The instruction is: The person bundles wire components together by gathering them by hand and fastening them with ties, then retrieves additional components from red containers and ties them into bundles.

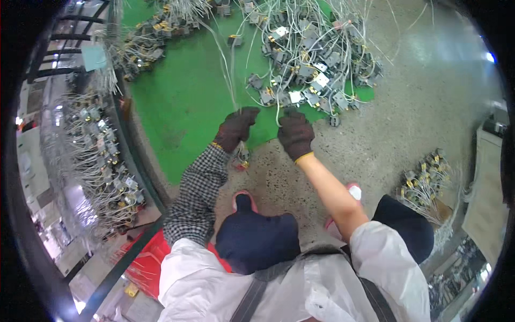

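My left hand (236, 130), in a dark brown knitted glove, is closed round a few thin white cables (229, 75). They run from the fist up over the green mat. Small grey and yellow connectors (243, 156) hang below that fist, above the concrete. My right hand (296, 134), gloved the same way, is closed at the near edge of a large pile of grey plastic connectors with white leads (308, 70). One white lead (278, 111) passes into its fingers. Whether a connector is also in this fist is hidden.
The green mat (177, 118) lies on a speckled concrete floor (348, 142). More wired connectors (145, 45) lie at the far left. A rack with bundled leads (107, 155) stands left, beside a red bag (145, 263). Another bundle (429, 182) sits right, near a beige box (485, 193).
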Demonstrator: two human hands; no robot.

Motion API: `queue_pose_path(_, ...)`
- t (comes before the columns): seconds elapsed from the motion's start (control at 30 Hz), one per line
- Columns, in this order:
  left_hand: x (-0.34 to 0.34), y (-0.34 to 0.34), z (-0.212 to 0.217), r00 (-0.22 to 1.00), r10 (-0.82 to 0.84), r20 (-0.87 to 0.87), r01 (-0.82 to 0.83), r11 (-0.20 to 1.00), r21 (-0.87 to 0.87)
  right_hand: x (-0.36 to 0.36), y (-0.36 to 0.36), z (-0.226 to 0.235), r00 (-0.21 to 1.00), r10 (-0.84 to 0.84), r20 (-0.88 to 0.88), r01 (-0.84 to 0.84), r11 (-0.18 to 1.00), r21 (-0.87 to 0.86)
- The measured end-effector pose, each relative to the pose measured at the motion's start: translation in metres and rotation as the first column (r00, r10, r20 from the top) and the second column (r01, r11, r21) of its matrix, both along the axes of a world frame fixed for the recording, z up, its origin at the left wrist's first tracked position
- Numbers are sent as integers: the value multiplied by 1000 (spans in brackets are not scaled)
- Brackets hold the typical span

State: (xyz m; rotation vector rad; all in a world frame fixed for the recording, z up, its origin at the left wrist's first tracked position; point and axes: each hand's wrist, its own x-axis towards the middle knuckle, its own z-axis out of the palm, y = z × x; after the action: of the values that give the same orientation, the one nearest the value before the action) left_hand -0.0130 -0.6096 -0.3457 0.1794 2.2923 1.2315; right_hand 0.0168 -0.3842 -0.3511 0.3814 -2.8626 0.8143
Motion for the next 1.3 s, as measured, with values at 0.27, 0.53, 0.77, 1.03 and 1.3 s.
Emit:
queue_pose_path(0.27,31,20,39,960,143,241,-257,790,556,20,4,73,967,231,109,-228,973,-41)
queue_pose_path(0.53,40,9,100,814,158,559,-554,500,666,-139,60,63,874,-468,130,437,875,208)
queue_pose_path(0.77,36,17,45,993,62,-102,-12,902,432,19,12,53,935,-315,163,317,948,14)
queue_pose_path(1.03,27,4,29,972,3,235,-120,866,485,-28,88,75,893,-251,374,183,961,210)
queue_pose_path(1.3,23,25,39,958,-187,218,91,917,388,24,115,53,813,-101,573,137,990,-21)
